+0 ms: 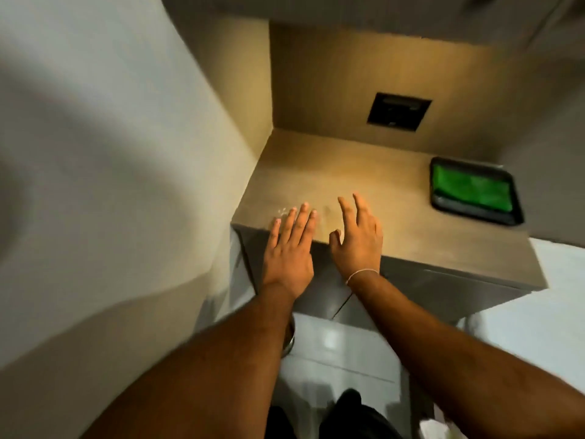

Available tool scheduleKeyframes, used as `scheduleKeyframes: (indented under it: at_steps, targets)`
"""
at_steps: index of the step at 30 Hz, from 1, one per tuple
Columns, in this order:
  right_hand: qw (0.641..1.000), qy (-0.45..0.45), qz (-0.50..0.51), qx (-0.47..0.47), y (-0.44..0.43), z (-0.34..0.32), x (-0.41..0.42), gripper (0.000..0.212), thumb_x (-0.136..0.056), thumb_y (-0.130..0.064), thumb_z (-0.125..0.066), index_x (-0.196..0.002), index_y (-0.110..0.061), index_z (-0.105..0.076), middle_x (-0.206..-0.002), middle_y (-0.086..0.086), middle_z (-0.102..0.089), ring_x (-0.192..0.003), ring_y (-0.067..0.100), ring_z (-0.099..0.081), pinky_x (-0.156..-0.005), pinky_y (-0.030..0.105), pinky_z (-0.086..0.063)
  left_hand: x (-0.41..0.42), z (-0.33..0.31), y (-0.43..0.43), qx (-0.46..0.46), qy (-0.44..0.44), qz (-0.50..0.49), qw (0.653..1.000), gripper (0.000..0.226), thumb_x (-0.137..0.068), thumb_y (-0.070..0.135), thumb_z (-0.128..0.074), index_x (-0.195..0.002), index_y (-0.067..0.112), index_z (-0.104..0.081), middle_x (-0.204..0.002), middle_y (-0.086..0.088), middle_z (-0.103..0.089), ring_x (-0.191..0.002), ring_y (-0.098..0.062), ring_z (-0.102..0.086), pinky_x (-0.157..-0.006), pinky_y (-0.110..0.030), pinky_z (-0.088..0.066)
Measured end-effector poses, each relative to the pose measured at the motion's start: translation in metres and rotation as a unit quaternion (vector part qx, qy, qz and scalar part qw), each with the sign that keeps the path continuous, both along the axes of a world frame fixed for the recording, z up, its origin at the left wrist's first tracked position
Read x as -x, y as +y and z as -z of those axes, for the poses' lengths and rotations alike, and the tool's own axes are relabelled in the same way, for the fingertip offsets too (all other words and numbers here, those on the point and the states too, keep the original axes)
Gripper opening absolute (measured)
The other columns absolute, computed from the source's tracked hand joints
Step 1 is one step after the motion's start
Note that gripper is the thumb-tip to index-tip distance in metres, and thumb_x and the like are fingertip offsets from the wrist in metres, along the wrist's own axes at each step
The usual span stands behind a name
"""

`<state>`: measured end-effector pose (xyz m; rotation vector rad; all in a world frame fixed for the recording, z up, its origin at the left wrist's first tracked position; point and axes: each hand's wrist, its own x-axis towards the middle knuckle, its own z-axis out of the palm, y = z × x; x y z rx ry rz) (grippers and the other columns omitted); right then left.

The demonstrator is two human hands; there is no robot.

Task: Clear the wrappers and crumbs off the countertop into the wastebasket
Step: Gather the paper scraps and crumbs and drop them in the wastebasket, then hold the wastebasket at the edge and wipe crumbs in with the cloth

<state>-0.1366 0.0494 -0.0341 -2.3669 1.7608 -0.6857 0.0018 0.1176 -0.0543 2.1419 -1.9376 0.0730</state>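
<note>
A tan wooden countertop (pixel 364 172) fills a corner alcove. A few pale crumbs (pixel 282 211) lie near its front left edge. My left hand (pixel 289 248) is flat and open over that front edge, fingertips just beside the crumbs. My right hand (pixel 357 236) hovers next to it with fingers spread, holding nothing; a thin bracelet circles its wrist. No wrapper shows. A metallic rim (pixel 290 339) peeks out under my left forearm near the floor; I cannot tell whether it is the wastebasket.
A black tray with a green liner (pixel 474 191) sits at the counter's right rear. A dark wall socket plate (pixel 399 112) is on the back panel. A white wall (pixel 110 153) closes the left side. Grey cabinet fronts (pixel 443 286) lie below the counter, pale floor tiles beneath.
</note>
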Motion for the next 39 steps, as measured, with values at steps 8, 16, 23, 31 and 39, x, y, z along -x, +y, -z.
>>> scheduleKeyframes:
  at_steps: [8, 16, 23, 31, 39]
  targets:
    - [0.992, 0.061, 0.054, 0.100, -0.094, -0.150, 0.049, 0.095, -0.090, -0.035, -0.062, -0.166, -0.029, -0.005, -0.175, 0.008, 0.001, -0.162, 0.030, 0.001, -0.129, 0.056, -0.004, 0.025, -0.138, -0.093, 0.068, -0.009, -0.024, 0.997, 0.086, -0.105, 0.041, -0.040, -0.167, 0.026, 0.016, -0.176, -0.007, 0.024, -0.164, -0.028, 0.018, -0.133, -0.052, 0.006]
    - [0.989, 0.086, 0.071, 0.095, -0.118, -0.160, 0.079, 0.086, -0.094, -0.045, -0.057, -0.165, -0.032, -0.011, -0.174, 0.008, -0.011, -0.162, 0.030, -0.004, -0.129, 0.057, -0.003, 0.044, -0.156, -0.117, 0.074, -0.005, -0.006, 0.997, 0.083, -0.107, 0.049, -0.035, -0.166, 0.029, 0.020, -0.177, -0.006, 0.023, -0.166, -0.028, 0.008, -0.133, -0.054, 0.003]
    - [0.989, 0.120, 0.075, 0.036, -0.130, -0.101, 0.113, 0.083, -0.090, -0.036, -0.059, -0.163, -0.028, -0.021, -0.174, 0.009, -0.010, -0.161, 0.029, -0.008, -0.126, 0.060, -0.014, 0.050, -0.091, -0.115, 0.041, -0.024, -0.019, 0.999, 0.081, -0.105, 0.052, -0.033, -0.168, 0.027, 0.013, -0.177, -0.006, 0.022, -0.164, -0.027, 0.017, -0.133, -0.054, -0.001]
    - [0.988, 0.127, 0.073, -0.037, -0.164, -0.046, 0.152, 0.079, -0.091, -0.038, -0.059, -0.162, -0.025, -0.027, -0.173, 0.007, -0.018, -0.160, 0.027, -0.014, -0.127, 0.060, -0.014, 0.070, -0.046, -0.120, -0.001, -0.002, -0.033, 0.999, 0.079, -0.106, 0.047, -0.032, -0.168, 0.026, 0.011, -0.178, -0.005, 0.016, -0.165, -0.025, 0.011, -0.134, -0.052, -0.003]
    - [0.988, 0.083, -0.093, -0.096, -0.139, 0.009, 0.118, 0.060, -0.099, -0.038, -0.055, -0.155, -0.023, -0.042, -0.169, 0.008, -0.030, -0.159, 0.028, -0.021, -0.126, 0.055, -0.020, 0.062, 0.028, -0.058, -0.090, 0.045, -0.108, 0.989, 0.075, -0.108, 0.048, -0.028, -0.168, 0.025, 0.009, -0.178, -0.005, 0.013, -0.165, -0.024, 0.010, -0.133, -0.050, 0.002]
